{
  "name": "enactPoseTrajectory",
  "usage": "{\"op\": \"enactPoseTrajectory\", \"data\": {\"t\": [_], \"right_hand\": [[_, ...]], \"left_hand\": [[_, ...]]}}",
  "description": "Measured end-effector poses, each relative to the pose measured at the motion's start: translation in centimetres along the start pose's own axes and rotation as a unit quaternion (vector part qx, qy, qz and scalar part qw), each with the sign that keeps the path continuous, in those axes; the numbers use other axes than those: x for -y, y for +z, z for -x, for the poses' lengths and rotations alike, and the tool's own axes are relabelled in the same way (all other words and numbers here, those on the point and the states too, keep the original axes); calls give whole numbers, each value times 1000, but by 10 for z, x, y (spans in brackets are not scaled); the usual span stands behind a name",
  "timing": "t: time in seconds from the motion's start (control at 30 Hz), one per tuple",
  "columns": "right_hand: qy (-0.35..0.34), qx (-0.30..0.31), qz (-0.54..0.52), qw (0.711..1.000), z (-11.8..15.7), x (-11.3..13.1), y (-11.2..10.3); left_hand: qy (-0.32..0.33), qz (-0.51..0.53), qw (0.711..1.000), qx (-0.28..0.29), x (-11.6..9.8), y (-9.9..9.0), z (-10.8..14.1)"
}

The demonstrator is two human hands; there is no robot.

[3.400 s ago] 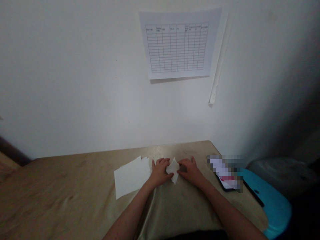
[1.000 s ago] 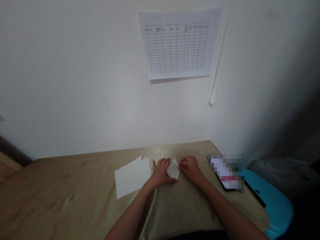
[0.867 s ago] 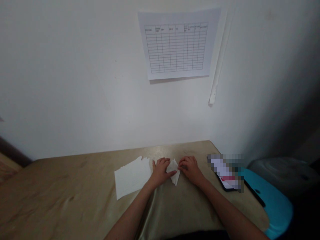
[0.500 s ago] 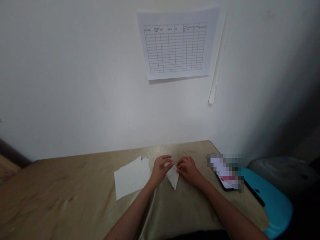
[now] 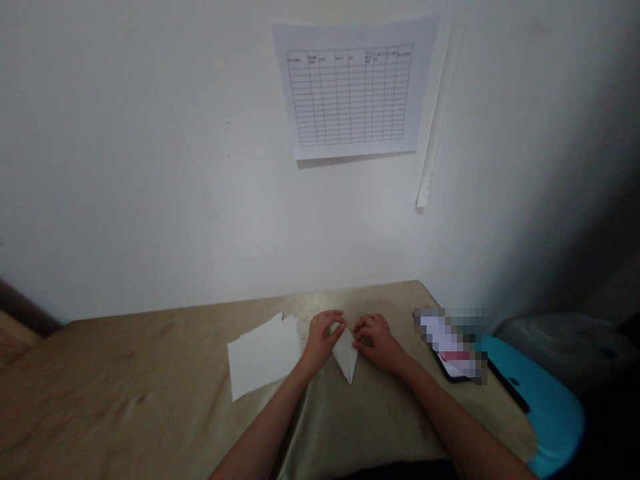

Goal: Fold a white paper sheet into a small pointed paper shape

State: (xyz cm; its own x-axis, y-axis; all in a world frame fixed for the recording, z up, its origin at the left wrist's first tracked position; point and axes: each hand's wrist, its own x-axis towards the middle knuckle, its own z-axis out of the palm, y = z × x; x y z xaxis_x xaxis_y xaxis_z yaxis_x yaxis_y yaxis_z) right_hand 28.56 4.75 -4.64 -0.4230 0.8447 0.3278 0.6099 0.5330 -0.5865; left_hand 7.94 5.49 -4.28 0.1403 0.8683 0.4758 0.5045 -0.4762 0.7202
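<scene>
A small folded white paper (image 5: 346, 355) lies on the tan-covered table, its narrow point toward me. My left hand (image 5: 324, 335) grips its upper left edge between thumb and fingers. On the other side, my right hand (image 5: 374, 338) has its curled fingers and thumb on the paper's upper right edge. Left of my left hand rests a flat stack of white sheets (image 5: 265, 357) with a torn upper edge. My hands cover parts of the folded paper's top.
The table (image 5: 150, 380) meets a white wall carrying a printed chart (image 5: 350, 97). A phone (image 5: 453, 350), partly pixelated, lies to the right. Beyond it are a turquoise object (image 5: 545, 400) and a grey, rounded item (image 5: 560, 340).
The folded paper's lower point has shifted slightly toward me, and its lower edges look straighter. Both hands have barely moved.
</scene>
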Motion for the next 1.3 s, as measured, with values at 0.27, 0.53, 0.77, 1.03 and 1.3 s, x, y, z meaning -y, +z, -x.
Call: {"op": "enactPoseTrajectory", "data": {"t": [0.27, 0.53, 0.77, 1.03, 1.3], "right_hand": [[-17, -36, -10, 999, 1, 1, 1], [-33, -59, -2, 998, -1, -6, 8], [-48, -80, -10, 996, -3, -9, 14], [-59, -123, -31, 990, -6, -8, 16], [-18, -85, 15, 996, -3, 1, 9]], "left_hand": [[15, -55, 998, 38, 2, -3, -1], [13, -48, 999, 17, 3, 0, -2], [18, -43, 999, 3, 1, 1, -1], [10, -67, 997, 21, -2, 0, -1], [5, -66, 998, -1, -8, -5, -1]]}}
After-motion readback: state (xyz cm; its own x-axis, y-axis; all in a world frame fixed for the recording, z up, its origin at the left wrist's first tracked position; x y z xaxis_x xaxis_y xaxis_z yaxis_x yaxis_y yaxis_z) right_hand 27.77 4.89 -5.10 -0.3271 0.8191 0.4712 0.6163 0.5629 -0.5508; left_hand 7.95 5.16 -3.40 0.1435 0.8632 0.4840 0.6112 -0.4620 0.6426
